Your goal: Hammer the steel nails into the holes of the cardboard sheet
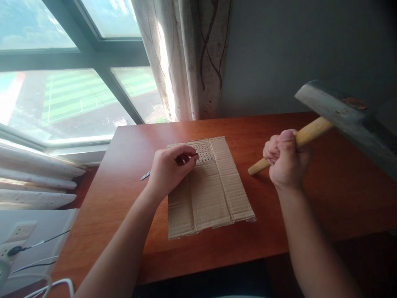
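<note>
My left hand is closed in a pinch over the cardboard, thumb and forefinger on a small nail, mostly hidden by the fingers. Just right of the fingertips is a patch of small holes in a grid, with a row of small shiny bits along its near edge. Off to the right, my right hand wraps round the wooden handle of a hammer. The hammer is raised above the table, its large metal head up and to the right.
The cardboard lies on a reddish-brown wooden table. Thin silvery metal pieces lie left of it, partly behind my left hand. A window and curtain stand behind. Cables and a wall socket are at lower left.
</note>
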`<state>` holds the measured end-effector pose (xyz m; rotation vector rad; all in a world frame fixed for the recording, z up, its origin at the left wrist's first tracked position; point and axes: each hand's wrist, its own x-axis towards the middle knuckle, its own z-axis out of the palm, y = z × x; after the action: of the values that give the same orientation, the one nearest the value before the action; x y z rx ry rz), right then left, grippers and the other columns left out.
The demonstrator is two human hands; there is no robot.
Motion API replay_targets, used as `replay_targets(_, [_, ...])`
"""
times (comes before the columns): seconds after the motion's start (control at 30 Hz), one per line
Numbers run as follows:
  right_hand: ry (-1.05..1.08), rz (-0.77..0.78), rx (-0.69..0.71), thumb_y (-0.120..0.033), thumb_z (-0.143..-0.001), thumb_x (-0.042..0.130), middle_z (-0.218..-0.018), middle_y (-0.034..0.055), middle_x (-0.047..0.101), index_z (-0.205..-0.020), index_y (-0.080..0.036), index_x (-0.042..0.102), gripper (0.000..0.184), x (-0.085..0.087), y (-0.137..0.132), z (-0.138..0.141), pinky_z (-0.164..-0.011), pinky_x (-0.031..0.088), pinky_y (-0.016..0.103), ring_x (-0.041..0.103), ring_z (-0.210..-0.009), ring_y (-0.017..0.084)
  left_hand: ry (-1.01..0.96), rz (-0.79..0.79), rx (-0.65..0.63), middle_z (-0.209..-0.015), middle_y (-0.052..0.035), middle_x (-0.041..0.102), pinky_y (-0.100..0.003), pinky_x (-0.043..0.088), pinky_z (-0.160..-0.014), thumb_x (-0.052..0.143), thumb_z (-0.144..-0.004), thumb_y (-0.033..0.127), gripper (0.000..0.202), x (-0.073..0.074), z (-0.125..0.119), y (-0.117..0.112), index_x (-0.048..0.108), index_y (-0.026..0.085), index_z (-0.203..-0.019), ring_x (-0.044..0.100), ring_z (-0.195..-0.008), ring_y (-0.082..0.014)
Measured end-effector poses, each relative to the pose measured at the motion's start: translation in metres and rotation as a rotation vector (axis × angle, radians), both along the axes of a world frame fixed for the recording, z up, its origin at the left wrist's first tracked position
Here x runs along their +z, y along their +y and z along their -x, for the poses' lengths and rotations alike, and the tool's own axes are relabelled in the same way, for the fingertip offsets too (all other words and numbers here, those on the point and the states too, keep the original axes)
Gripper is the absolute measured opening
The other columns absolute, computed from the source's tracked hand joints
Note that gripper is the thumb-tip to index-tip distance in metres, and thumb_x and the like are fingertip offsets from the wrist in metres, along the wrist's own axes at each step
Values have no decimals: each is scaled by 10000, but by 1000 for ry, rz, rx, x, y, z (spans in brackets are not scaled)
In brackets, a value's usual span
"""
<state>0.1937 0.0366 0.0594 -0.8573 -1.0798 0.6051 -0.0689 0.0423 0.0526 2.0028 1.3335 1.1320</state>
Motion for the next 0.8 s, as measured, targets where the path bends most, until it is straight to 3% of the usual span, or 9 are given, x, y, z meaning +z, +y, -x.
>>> replay_targets(0.8, [9, -10, 17, -457, -895, 679, -469, -94, 275, -614, -226, 347, 492, 2, -2, 1, -356, 156, 244, 250, -368, 55, 22, -42, 4, -704, -23, 717, -223, 483, -540, 686, -800, 241, 89, 3, -1, -2, 743, 176, -821, 602, -585, -114])
